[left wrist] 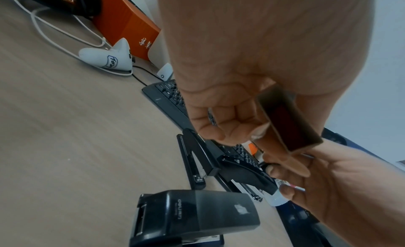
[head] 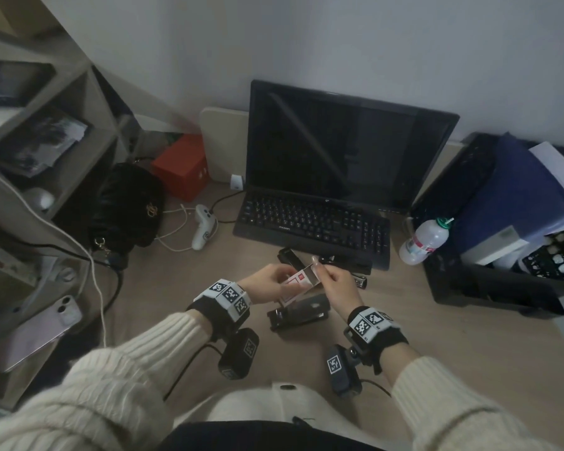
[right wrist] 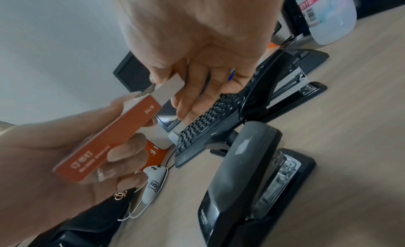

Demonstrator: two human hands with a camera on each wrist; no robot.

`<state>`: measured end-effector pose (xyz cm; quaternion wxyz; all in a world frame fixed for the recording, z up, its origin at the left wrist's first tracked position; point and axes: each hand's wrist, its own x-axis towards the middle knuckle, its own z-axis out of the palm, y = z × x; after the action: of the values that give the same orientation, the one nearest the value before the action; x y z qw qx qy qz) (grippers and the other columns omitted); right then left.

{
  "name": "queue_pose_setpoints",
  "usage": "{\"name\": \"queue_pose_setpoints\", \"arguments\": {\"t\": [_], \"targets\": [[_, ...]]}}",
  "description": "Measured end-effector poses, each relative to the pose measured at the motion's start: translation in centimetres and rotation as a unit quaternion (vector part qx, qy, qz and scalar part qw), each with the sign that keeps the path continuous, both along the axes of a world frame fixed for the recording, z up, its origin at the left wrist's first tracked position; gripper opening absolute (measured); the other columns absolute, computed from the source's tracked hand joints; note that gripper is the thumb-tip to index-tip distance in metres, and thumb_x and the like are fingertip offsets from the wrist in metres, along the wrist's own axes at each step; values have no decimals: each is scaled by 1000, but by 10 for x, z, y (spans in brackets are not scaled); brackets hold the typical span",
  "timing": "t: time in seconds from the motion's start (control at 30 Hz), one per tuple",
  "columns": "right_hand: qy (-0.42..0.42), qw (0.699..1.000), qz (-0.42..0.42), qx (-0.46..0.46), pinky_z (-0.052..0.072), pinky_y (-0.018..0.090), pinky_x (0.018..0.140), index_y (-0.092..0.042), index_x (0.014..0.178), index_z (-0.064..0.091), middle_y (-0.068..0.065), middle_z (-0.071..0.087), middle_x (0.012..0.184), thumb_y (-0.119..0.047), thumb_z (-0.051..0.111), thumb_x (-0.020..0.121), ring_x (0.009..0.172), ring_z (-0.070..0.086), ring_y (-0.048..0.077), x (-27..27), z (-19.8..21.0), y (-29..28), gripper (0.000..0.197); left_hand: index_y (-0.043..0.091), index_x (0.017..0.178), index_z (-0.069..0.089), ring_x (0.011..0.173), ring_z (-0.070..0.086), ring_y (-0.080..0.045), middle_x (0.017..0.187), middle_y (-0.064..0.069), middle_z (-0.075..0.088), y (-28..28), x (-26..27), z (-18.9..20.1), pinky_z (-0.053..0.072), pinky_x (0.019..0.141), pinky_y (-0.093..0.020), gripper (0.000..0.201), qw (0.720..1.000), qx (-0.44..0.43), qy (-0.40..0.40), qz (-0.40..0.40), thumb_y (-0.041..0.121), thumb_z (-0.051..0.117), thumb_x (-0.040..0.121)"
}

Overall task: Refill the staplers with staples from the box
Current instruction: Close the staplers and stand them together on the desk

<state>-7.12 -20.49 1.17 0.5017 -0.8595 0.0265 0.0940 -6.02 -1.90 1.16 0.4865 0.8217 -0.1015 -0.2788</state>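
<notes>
A red and white staple box [head: 294,281] is held above the desk between both hands. My left hand [head: 275,280] grips its red sleeve [right wrist: 105,139] with curled fingers. My right hand [head: 323,272] pinches the grey inner tray [right wrist: 170,87], which sticks partly out of the sleeve. Directly under the hands a large black stapler [head: 298,312] lies with its lid raised. A slim black stapler [head: 287,255] lies open beyond the hands. Another black stapler [head: 360,280] sits to the right. The tray's contents are hidden.
A black keyboard [head: 313,222] and dark monitor [head: 345,144] stand behind the staplers. On the right a plastic bottle [head: 424,240] stands by a black paper tray [head: 489,288]. A white controller [head: 202,231], black bag [head: 127,206] and red box [head: 183,167] lie to the left.
</notes>
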Motion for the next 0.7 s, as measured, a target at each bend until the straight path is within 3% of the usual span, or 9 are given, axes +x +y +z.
{"name": "queue_pose_setpoints", "arguments": {"t": [0.07, 0.13, 0.2, 0.27, 0.4, 0.5, 0.7], "targets": [[7, 1000, -13, 2, 40, 31, 63, -8, 68, 63, 19, 68, 80, -48, 45, 96, 65, 54, 17, 0, 0, 0, 51, 17, 114, 62, 91, 67, -19, 101, -4, 69, -2, 0, 3, 54, 78, -31, 40, 1000, 13, -5, -6, 49, 61, 89], [22, 999, -26, 3, 39, 31, 62, -2, 72, 63, 21, 67, 78, -49, 43, 96, 64, 52, 19, -1, 2, 0, 57, 20, 109, 62, 89, 68, -19, 98, -3, 70, -3, 0, 4, 55, 76, -29, 36, 1000, 22, -8, -14, 51, 61, 89], [31, 999, -38, 2, 37, 31, 59, -10, 61, 59, 11, 60, 64, -48, 42, 97, 60, 49, 17, -2, 6, 1, 55, 22, 106, 62, 85, 68, -17, 94, -1, 70, -3, -1, 5, 55, 72, -28, 37, 999, 36, -15, -22, 54, 62, 87], [36, 998, -45, 12, 37, 32, 59, -16, 58, 55, 4, 55, 60, -49, 42, 97, 58, 48, 18, -3, 10, 2, 53, 23, 105, 60, 82, 67, -14, 91, 2, 68, -5, -2, 6, 55, 71, -27, 37, 998, 54, -28, -36, 55, 62, 86], [74, 996, -38, 16, 55, 40, 67, -15, 82, 70, 11, 72, 76, -55, 40, 95, 70, 70, 28, -2, 7, 7, 52, 25, 104, 58, 77, 64, -9, 88, 6, 65, -8, -3, 8, 49, 65, -20, 29, 992, 91, -62, -68, 50, 61, 89], [65, 997, -37, -1, 55, 47, 73, -13, 84, 70, 17, 72, 82, -55, 39, 96, 79, 69, 35, -2, 8, 10, 53, 25, 102, 58, 74, 64, -7, 85, 8, 65, -9, -3, 8, 47, 62, -18, 27, 990, 100, -74, -65, 49, 61, 89], [52, 998, -26, -40, 52, 43, 76, -5, 88, 62, 11, 66, 81, -47, 32, 100, 81, 64, 29, 0, 13, 18, 53, 22, 83, 56, 58, 53, -4, 69, 10, 57, -22, -1, 9, 37, 52, -16, 23, 992, 85, -94, -27, 43, 60, 91]]}}
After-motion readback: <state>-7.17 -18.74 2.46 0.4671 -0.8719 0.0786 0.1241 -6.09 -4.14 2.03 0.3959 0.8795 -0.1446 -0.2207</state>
